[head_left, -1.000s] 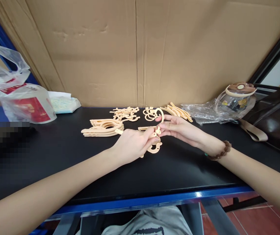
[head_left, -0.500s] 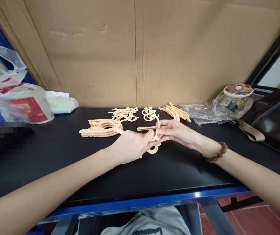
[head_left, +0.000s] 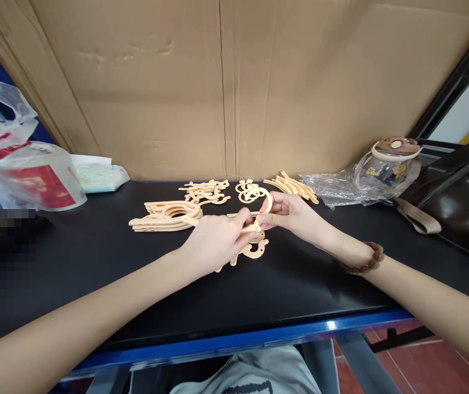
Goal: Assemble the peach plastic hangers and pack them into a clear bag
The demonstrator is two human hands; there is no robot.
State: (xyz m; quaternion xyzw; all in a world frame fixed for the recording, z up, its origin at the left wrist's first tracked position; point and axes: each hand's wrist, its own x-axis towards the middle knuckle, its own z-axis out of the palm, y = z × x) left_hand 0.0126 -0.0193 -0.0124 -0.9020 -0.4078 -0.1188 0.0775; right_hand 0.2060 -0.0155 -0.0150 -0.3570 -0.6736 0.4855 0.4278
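My left hand [head_left: 218,235] is closed around a cream plastic hanger arm [head_left: 190,220], whose flat end sticks out left of the knuckles. A curved cream hanger hook [head_left: 267,198] is pinched in my right hand [head_left: 295,216], its bend pointing up. The hook's lower end meets the part at my left fingertips; my fingers hide the exact joint. Beneath my hands lie more cream hanger pieces [head_left: 254,251], partly covered. Left of them rests a stack of hanger arms [head_left: 164,223].
Behind my hands are small cream parts [head_left: 205,191], loose hooks [head_left: 248,189] and curved strips [head_left: 294,186]. A bagged tub [head_left: 45,175] and a tissue pack [head_left: 98,174] stand left. Clear plastic wrap [head_left: 333,186], a bottle [head_left: 394,167] and a dark bag [head_left: 459,202] occupy the right.
The hook has turned so that its curve shows more broadly. My left fingers have shifted at the joint, and the view has moved slightly.
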